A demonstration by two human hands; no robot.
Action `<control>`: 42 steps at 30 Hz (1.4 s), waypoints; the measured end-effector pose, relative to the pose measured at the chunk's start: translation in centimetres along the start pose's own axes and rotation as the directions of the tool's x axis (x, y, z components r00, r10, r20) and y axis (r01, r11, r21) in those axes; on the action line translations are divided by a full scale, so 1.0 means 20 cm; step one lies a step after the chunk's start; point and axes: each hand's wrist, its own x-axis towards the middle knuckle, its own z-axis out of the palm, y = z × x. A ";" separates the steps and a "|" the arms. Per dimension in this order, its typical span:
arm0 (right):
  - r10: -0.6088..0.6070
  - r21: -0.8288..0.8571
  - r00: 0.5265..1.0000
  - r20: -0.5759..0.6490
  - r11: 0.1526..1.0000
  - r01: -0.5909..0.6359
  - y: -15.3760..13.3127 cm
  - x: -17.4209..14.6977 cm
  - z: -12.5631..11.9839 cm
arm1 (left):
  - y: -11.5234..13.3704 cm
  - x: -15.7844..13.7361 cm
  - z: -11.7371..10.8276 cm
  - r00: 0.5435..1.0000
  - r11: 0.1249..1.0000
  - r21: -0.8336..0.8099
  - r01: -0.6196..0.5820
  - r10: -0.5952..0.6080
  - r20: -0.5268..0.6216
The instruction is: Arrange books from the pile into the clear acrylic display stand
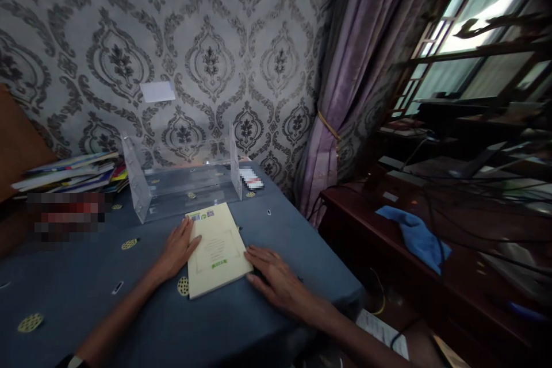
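Note:
A cream-coloured book [213, 247] lies flat on the blue tablecloth, its cover marked with small print and green patches. My left hand [179, 246] rests at its left edge, fingers stretched out toward the upper corner and thumb over the cover. Against the right edge, near the lower corner, my right hand [273, 276] touches the book with its fingers extended. Neither hand is wrapped round it. Just behind the book stands a clear plastic rack [137, 184] with two upright side panels.
Stacked books and papers [71, 175] sit at the table's left. A small blurred-out item [251, 179] is beside the rack. Along the back runs a patterned wall [211, 63] with a purple curtain [345, 69]. To the right, a dark red desk [357, 213] carries a blue cloth [416, 236] and cables.

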 end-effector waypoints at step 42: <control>0.018 -0.016 0.992 0.123 1.000 -0.017 0.13 0.49 0.06 | -0.02 -0.19 0.19 0.947 0.975 0.184 -0.123 0.171 -0.272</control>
